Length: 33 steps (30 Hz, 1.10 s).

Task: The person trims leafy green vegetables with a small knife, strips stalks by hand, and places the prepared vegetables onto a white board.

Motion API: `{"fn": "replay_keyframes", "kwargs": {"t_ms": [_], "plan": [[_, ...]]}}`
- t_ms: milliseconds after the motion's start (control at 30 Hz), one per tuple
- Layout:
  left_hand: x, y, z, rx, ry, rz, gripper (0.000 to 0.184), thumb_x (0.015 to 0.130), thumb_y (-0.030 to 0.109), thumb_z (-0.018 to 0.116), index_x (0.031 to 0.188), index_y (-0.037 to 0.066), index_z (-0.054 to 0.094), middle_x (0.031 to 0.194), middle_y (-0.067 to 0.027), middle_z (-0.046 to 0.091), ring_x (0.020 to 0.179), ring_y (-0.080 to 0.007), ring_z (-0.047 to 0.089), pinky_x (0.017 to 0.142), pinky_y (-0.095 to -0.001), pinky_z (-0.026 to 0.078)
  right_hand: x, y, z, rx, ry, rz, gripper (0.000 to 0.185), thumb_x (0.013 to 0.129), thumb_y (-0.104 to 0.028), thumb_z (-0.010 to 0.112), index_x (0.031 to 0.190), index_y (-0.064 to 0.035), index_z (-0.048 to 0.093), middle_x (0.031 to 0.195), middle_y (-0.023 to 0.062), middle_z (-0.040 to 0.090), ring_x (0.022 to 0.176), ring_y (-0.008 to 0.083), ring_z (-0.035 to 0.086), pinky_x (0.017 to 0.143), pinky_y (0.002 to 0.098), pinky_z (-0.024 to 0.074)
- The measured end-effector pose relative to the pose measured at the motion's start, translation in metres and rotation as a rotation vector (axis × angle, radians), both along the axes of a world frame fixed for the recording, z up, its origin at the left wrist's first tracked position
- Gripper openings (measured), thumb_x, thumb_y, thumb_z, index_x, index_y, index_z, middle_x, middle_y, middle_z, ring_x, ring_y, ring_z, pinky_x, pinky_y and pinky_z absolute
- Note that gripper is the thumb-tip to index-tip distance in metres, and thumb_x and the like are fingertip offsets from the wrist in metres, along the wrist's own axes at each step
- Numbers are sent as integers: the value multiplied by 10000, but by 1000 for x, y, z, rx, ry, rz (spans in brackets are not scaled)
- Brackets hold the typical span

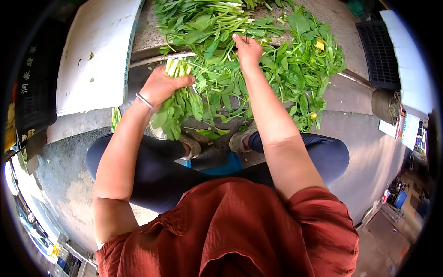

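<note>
My left hand (161, 87), with a bangle at the wrist, is closed around a bunch of leafy greens (177, 108). The bunch's pale cut stems point up, away from me, and its leaves hang below the hand. Farther right, my right hand (249, 51) is closed, fingers curled and thumb side forward, over the near edge of a pile of long-stemmed greens (203, 23). What its fingers hold, if anything, is hidden. Loose leaves (295, 69) lie heaped to the right of this hand and between both hands.
A white foam box lid (99, 55) stands at the left beside a black crate (41, 83). At the right are another black crate (378, 53) and a round container (386, 105). A stone ledge (147, 34) carries the greens. Yellowed leaves (319, 44) show in the heap.
</note>
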State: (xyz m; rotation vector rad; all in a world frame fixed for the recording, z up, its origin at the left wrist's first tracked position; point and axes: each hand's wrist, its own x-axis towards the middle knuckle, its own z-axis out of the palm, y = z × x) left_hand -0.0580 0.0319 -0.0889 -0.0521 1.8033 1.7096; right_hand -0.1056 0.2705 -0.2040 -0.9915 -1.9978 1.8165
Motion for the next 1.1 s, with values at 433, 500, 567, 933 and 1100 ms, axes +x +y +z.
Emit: {"fn": "replay_keyframes", "kwargs": {"t_ms": [433, 500, 567, 933, 1100], "plan": [[-4, 16, -2, -328, 424, -169, 401, 632, 232, 738, 936, 18, 590, 840, -80, 639, 739, -156, 590, 728, -264, 460, -3, -1, -2, 38, 6, 27, 230, 724, -215, 693, 770, -16, 585, 561, 33, 579, 427, 109, 545, 426, 237, 427], [-8, 15, -11, -334, 475, -122, 395, 631, 243, 730, 931, 26, 593, 820, -84, 642, 727, -169, 603, 711, -274, 469, 7, -3, 4, -23, 94, 46, 206, 730, -176, 691, 760, -6, 577, 609, 41, 586, 442, 100, 543, 420, 220, 421], [-8, 17, -2, -360, 487, -107, 391, 631, 244, 725, 930, 29, 593, 805, -88, 642, 715, -174, 606, 701, -277, 473, 36, -16, 25, -13, 138, 161, 191, 733, -146, 689, 759, -1, 568, 653, 38, 583, 454, 93, 534, 407, 211, 415], [7, 25, -9, -48, 128, -232, 267, 651, 77, 730, 879, 16, 604, 819, -35, 637, 720, -86, 560, 683, -247, 459, 127, -63, 84, -580, 58, 385, 228, 812, -252, 628, 841, -35, 563, 639, -16, 522, 469, 54, 455, 367, 177, 282], [11, 28, -8, -86, 42, -247, 270, 649, 34, 719, 899, 27, 617, 826, -14, 629, 734, -87, 555, 691, -243, 454, 137, -54, 93, -520, 43, 585, 464, 900, -400, 431, 1136, -12, 526, 611, -20, 424, 517, 44, 381, 415, 170, 279]]}}
